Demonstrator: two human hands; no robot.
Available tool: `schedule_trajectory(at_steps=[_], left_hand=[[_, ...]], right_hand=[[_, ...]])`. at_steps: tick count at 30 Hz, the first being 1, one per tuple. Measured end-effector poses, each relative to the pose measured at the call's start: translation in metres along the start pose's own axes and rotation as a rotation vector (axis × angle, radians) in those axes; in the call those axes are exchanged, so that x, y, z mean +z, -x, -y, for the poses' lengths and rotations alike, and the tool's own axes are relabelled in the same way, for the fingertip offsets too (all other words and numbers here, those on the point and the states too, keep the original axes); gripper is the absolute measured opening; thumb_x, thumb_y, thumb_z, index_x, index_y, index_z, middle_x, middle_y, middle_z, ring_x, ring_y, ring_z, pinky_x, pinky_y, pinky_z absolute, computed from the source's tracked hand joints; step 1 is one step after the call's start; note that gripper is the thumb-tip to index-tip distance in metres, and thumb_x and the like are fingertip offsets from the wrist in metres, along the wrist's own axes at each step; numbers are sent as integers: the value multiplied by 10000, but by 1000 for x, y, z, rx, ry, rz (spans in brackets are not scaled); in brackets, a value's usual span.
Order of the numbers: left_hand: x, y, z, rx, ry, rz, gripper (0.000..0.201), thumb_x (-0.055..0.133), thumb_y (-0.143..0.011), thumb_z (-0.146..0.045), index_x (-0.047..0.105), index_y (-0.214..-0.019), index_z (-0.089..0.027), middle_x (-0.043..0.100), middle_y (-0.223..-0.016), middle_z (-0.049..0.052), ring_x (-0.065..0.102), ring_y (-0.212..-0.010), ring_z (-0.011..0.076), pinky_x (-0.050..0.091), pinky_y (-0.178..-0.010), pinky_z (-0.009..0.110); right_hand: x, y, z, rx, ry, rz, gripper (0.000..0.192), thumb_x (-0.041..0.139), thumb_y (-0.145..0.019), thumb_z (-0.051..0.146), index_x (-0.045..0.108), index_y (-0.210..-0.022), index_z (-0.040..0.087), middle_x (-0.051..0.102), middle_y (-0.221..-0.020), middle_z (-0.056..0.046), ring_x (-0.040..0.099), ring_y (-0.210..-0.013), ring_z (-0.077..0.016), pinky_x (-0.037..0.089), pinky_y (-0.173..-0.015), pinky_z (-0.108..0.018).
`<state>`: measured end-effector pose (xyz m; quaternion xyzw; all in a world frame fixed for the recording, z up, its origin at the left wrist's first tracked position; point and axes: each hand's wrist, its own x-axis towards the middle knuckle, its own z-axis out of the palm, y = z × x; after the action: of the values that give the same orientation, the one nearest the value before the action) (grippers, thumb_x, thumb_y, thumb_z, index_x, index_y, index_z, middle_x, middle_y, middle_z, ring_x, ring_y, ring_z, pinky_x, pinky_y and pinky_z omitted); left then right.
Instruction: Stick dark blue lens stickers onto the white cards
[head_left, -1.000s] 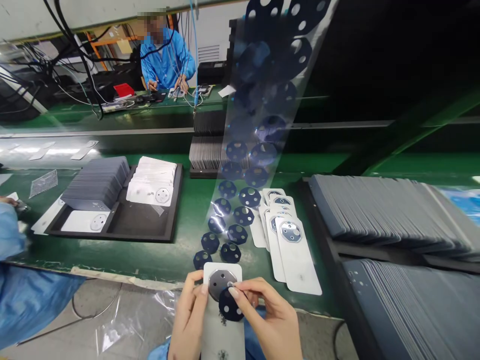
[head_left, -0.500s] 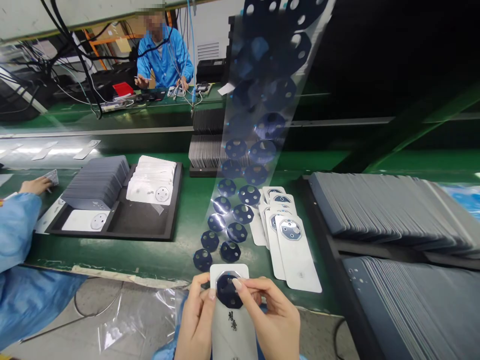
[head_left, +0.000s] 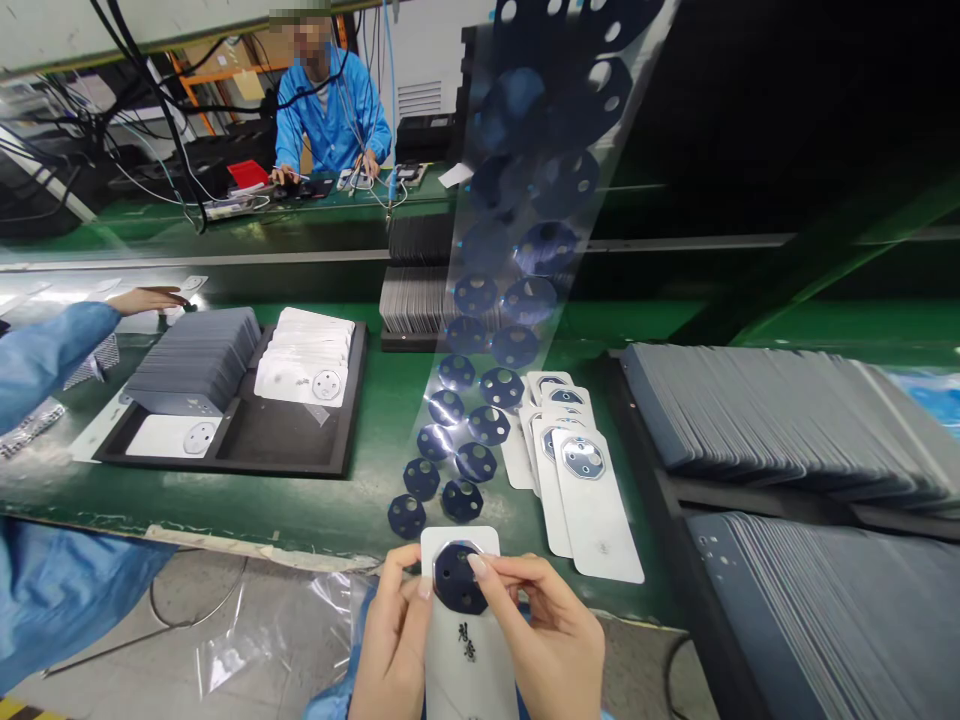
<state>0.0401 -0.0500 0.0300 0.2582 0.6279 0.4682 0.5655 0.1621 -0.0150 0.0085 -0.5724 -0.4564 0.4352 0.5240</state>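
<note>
From the head view, the left hand [head_left: 394, 640] clamps the left edge of a white card [head_left: 465, 640] held over the near edge of the green counter [head_left: 360, 470]. The right hand [head_left: 547, 640] pinches a dark octagonal sticker [head_left: 455, 578] against the card's top. Just beyond lies a clear film strip [head_left: 480, 400] of matching stickers.

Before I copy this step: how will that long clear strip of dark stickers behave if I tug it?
The clear strip probably flops: it hangs in a curve onto the green bench. Likely light and slippery, given its glare. Its dark stickers seem thin.
</note>
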Motion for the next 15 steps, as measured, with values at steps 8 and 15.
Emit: schedule_trajectory(at_steps=[8, 15], left_hand=[[-1, 1, 1, 1, 2, -5, 481, 576, -895, -617, 563, -1176, -227, 735, -766, 10, 573, -584, 164, 420, -576, 250], [-3, 0, 0, 11, -3, 49, 449, 572, -899, -617, 583, -1108, -220, 732, -760, 22, 615, -641, 179, 453, -607, 255]], right_hand=[[1, 0, 3, -49, -14, -12, 126, 786, -790, 312, 729, -725, 221, 587, -577, 31, 549, -511, -112, 470, -493, -205], [3, 0, 3, -74, -30, -11, 105, 785, -794, 289, 728, -733, 226, 587, -591, 31, 539, -519, -107, 464, -489, -196]])
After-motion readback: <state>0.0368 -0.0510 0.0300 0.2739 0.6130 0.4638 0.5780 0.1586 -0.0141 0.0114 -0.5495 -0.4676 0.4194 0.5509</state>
